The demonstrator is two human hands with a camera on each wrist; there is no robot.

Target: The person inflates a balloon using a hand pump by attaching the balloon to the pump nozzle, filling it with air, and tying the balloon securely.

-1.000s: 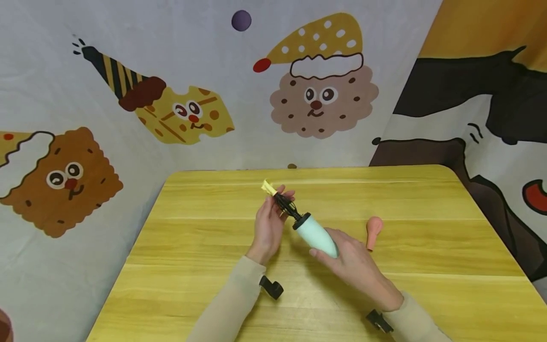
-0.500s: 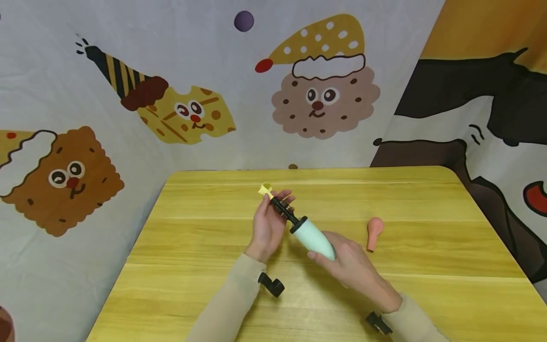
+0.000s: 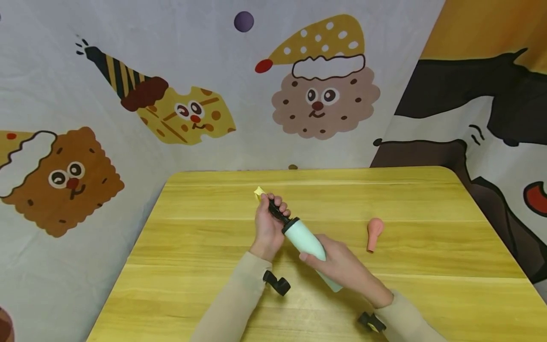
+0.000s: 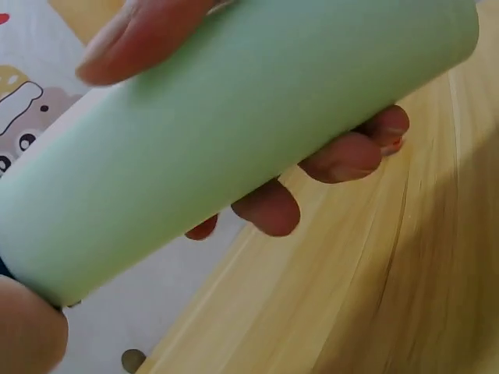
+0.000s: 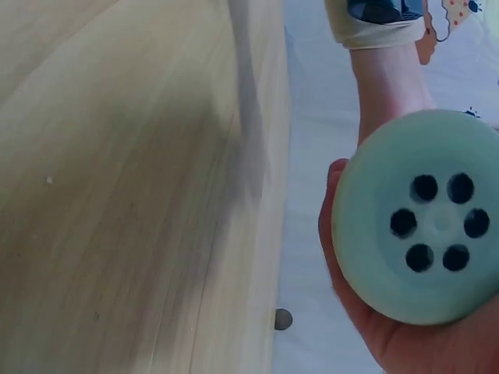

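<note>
A balloon hand pump (image 3: pixel 304 239) with a mint-green body and black front part is held at a slant above the table. My right hand (image 3: pixel 348 263) grips the body, thumb on top; its curled fingers (image 4: pixel 269 206) show below the body in the left wrist view. My left hand (image 3: pixel 268 230) holds the black front part with curled fingers, partly hiding it. A yellow balloon (image 3: pixel 258 192) sticks out past the left thumb at the pump's tip; its neck is hidden. The right wrist view shows the pump's rear end (image 5: pixel 443 226), with several round holes.
A flat pink balloon (image 3: pixel 374 233) lies on the wooden table (image 3: pixel 427 228), right of the hands. Behind the table hangs a white cloth (image 3: pixel 205 61) printed with cartoon figures. Black camera mounts (image 3: pixel 278 284) sit on both wrists.
My left fingers have curled round the pump's black front part. The pump has shifted slightly left and down. My right hand sits farther forward on the body, leaving its rear end exposed.
</note>
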